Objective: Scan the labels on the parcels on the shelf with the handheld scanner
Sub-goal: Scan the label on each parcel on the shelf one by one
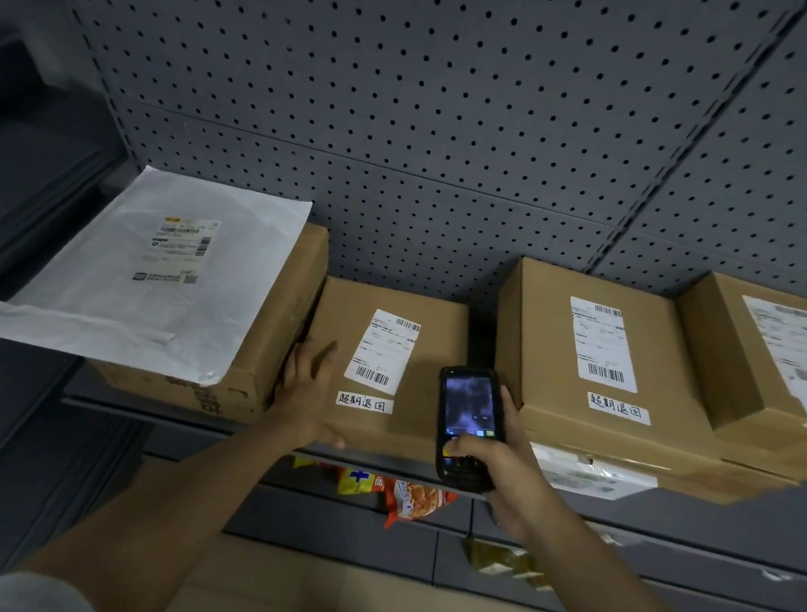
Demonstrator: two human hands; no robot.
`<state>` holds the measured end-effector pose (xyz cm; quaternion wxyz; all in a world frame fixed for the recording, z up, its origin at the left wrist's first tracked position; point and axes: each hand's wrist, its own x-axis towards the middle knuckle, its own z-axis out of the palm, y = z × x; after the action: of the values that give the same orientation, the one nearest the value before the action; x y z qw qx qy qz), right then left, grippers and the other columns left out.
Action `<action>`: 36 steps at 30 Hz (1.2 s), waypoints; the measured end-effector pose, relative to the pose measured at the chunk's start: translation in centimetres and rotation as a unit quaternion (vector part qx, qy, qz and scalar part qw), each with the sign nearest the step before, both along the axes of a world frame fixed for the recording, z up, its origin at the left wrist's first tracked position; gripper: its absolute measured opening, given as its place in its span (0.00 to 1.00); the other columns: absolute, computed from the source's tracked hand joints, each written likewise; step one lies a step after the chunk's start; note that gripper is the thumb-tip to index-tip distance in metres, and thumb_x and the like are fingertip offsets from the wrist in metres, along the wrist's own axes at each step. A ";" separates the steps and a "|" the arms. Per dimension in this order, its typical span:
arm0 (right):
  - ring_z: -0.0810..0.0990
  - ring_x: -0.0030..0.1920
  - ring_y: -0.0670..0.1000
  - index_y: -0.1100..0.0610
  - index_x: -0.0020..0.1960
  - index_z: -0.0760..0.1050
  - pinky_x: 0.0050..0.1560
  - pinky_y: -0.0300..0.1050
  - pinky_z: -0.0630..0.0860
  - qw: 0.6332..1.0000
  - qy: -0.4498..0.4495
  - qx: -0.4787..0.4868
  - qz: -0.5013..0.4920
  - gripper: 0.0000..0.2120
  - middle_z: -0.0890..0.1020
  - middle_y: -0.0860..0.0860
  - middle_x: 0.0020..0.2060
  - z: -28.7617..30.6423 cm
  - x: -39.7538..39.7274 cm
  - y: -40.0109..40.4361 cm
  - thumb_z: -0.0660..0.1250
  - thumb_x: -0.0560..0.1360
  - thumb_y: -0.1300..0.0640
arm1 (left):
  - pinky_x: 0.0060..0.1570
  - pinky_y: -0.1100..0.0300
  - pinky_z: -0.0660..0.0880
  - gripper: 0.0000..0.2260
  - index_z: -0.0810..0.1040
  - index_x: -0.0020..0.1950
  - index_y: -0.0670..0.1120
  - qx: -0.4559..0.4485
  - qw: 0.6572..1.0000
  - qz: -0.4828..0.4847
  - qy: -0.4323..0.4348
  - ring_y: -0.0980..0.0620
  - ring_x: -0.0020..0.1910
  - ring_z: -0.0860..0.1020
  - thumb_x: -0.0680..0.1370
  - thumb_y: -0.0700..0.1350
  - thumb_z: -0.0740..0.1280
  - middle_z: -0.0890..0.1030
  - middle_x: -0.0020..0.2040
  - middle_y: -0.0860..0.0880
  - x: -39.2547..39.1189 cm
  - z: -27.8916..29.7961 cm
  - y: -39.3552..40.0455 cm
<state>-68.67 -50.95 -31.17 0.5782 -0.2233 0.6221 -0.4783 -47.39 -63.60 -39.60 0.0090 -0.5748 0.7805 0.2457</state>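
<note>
So the right hand (500, 454) is gripping the black handheld scanner with the lit screen (466, 426), fingers wrapped round its right edge and thumb pressing down on the keypad end. It's being held upright-ish, long axis running near-to-far, with the far tip aiming out over the grey metal shelf (228, 429).

The thing that matters: the white shipping label with barcodes (383, 352) is sitting on top of the small brown cardboard box in the middle (382, 370), and it's lying just to the left of and slightly beyond the scanner's tip. The label's long side is also running near-to-far, tilted a bit. So I'm guessing the scanner needs to be swinging left and tipping down a touch to catch the near barcode.

The left hand (308, 396) is resting flat and open on the left side of that same box, fingers spread, holding nothing, looks like it's steadying it. It's the nearer hand to the label, but the scanner is in the other one.

The bigger brown cardboard box on the right (605, 365) with its own label is sitting just right of the scanner, probably next in line.
</note>
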 end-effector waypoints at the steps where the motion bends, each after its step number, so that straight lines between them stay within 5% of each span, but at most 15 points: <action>1: 0.81 0.53 0.56 0.46 0.74 0.65 0.50 0.52 0.78 1.000 0.000 0.003 0.001 0.48 0.82 0.55 0.57 0.0 0.1 0.2 0.72 0.58 0.69 | 0.74 0.43 0.54 0.62 0.36 0.77 0.53 0.002 1.000 0.007 0.004 0.40 0.76 0.42 0.60 0.52 0.81 0.33 0.76 0.45 0.0 -0.1 0.0; 6: 0.80 0.52 0.55 0.47 0.71 0.67 0.49 0.52 0.80 1.000 0.005 0.015 0.016 0.40 0.81 0.55 0.56 0.0 0.8 1.0 0.71 0.65 0.73 | 0.71 0.43 0.61 0.63 0.32 0.75 0.57 0.050 0.998 0.042 0.018 0.37 0.76 0.49 0.61 0.49 0.81 0.32 0.76 0.42 0.0 0.0 -0.1; 14: 0.80 0.55 0.57 0.45 0.77 0.60 0.49 0.51 0.78 0.998 -0.021 0.039 0.032 0.49 0.81 0.54 0.58 -0.5 1.3 2.9 0.72 0.62 0.70 | 0.69 0.48 0.63 0.63 0.28 0.74 0.52 0.055 0.995 0.061 0.050 0.40 0.73 0.55 0.63 0.52 0.80 0.46 0.73 0.41 0.7 -0.2 1.7; 20: 0.81 0.55 0.58 0.45 0.66 0.71 0.44 0.52 0.81 0.998 -0.026 -0.006 0.058 0.34 0.82 0.55 0.55 0.5 1.9 6.3 0.68 0.68 0.74 | 0.72 0.47 0.60 0.63 0.28 0.74 0.50 0.001 0.993 0.066 0.093 0.40 0.74 0.52 0.64 0.52 0.79 0.44 0.74 0.40 0.9 -0.5 5.9; 29: 0.79 0.60 0.60 0.45 0.69 0.70 0.63 0.62 0.75 0.995 -0.018 -0.049 0.084 0.40 0.82 0.56 0.58 1.7 2.8 15.5 0.71 0.58 0.67 | 0.68 0.47 0.64 0.62 0.34 0.77 0.48 -0.131 0.982 0.090 0.101 0.40 0.70 0.56 0.62 0.53 0.80 0.48 0.73 0.38 1.3 1.6 15.9; 36: 0.78 0.60 0.69 0.46 0.64 0.74 0.62 0.65 0.75 0.992 -0.047 -0.079 0.091 0.36 0.81 0.63 0.58 4.5 4.9 23.8 0.72 0.58 0.66 | 0.66 0.38 0.65 0.61 0.37 0.77 0.50 -0.220 0.964 0.117 0.092 0.34 0.70 0.57 0.61 0.55 0.80 0.48 0.74 0.36 2.1 4.4 23.2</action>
<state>-63.81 -27.17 -26.66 0.6281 -0.3016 0.5316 -0.4816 -45.30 -40.43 -35.17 -0.2181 -0.6251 0.7399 0.1192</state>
